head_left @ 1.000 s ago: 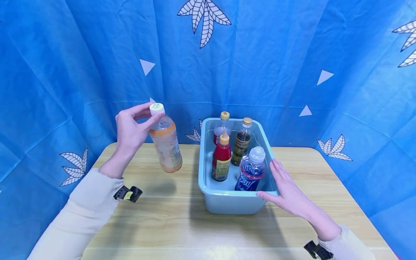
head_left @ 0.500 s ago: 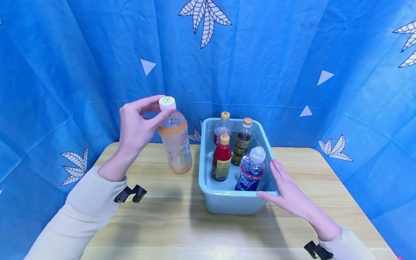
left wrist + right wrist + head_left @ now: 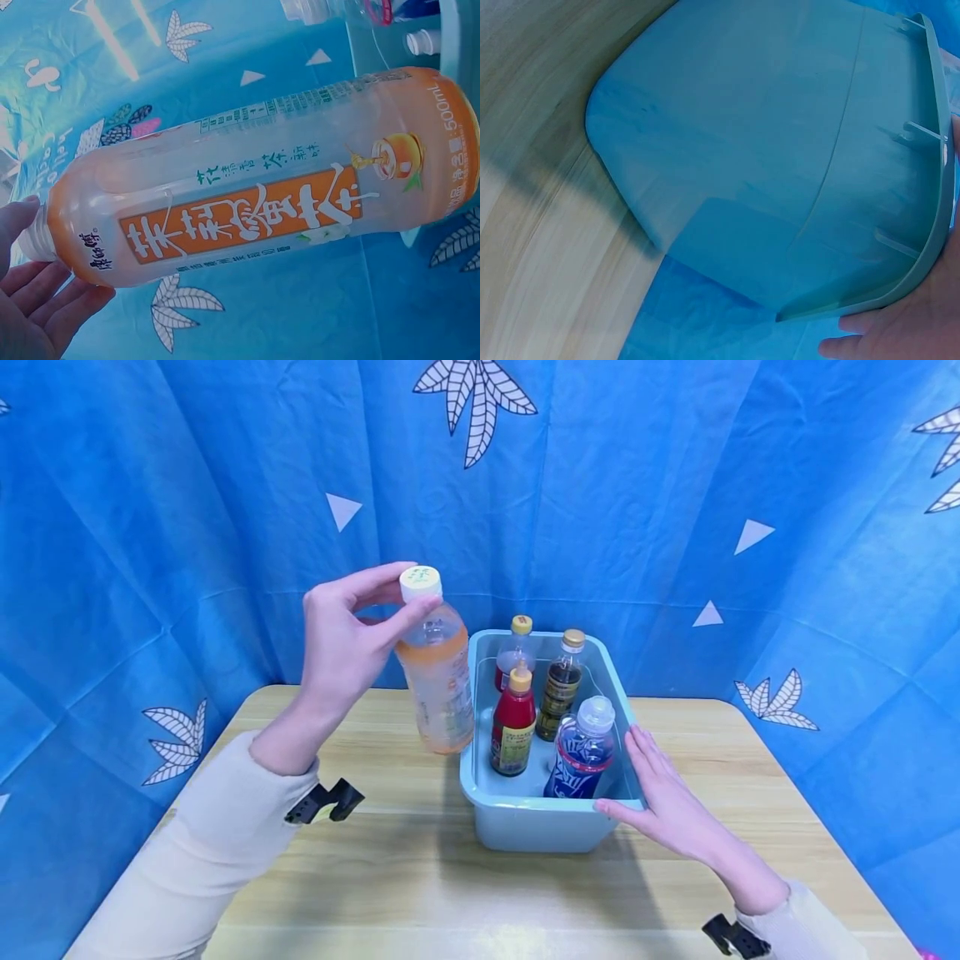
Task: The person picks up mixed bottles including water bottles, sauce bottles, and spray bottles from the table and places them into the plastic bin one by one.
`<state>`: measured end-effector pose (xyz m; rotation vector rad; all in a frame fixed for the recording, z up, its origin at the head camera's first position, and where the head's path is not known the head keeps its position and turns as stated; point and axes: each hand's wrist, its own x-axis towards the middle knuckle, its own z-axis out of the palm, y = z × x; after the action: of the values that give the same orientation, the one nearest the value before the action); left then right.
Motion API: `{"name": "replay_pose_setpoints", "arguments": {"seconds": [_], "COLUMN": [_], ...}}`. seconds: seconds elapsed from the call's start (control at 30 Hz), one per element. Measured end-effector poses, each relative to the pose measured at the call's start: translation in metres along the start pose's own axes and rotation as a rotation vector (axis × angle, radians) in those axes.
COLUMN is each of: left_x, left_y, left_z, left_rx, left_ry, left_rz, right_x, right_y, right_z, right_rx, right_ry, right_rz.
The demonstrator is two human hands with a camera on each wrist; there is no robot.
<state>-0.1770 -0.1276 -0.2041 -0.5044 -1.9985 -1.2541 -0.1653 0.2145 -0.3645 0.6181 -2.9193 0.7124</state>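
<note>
My left hand [image 3: 347, 631] pinches a clear plastic tea bottle [image 3: 438, 689] by its white cap and neck. The bottle hangs above the table, slightly tilted, its base overlapping the bin's left rim in the head view. An orange-trimmed label with printed characters covers the bottle [image 3: 255, 202] in the left wrist view. On the front right corner of the pale blue bin [image 3: 536, 828] rests my right hand [image 3: 671, 806], fingers stretched along the rim and thumb on the front edge. The right wrist view shows the bin's outer wall [image 3: 735, 127].
Inside the bin stand a red sauce bottle [image 3: 513, 731], a dark bottle with a gold cap [image 3: 560, 693], a yellow-capped bottle [image 3: 515, 652] and a blue-labelled bottle [image 3: 579, 760]. The wooden table [image 3: 360, 885] backs onto a blue curtain [image 3: 622, 485].
My left hand has carried the tea bottle rightward and slightly up, from over the table to the bin's left side. My right hand and the bin have stayed in place.
</note>
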Motion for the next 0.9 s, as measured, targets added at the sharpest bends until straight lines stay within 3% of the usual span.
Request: {"name": "replay_pose_setpoints", "arguments": {"seconds": [0.57, 0.9], "left_x": [-0.004, -0.011], "left_y": [0.012, 0.006], "left_z": [0.037, 0.061], "left_rx": [-0.153, -0.19], "left_ry": [-0.043, -0.087], "left_rz": [0.028, 0.028], "right_x": [0.0, 0.001], "right_y": [0.002, 0.002], "right_z": [0.0, 0.0], "right_rx": [0.018, 0.015], "right_ry": [0.018, 0.023], "right_rz": [-0.019, -0.021]}}
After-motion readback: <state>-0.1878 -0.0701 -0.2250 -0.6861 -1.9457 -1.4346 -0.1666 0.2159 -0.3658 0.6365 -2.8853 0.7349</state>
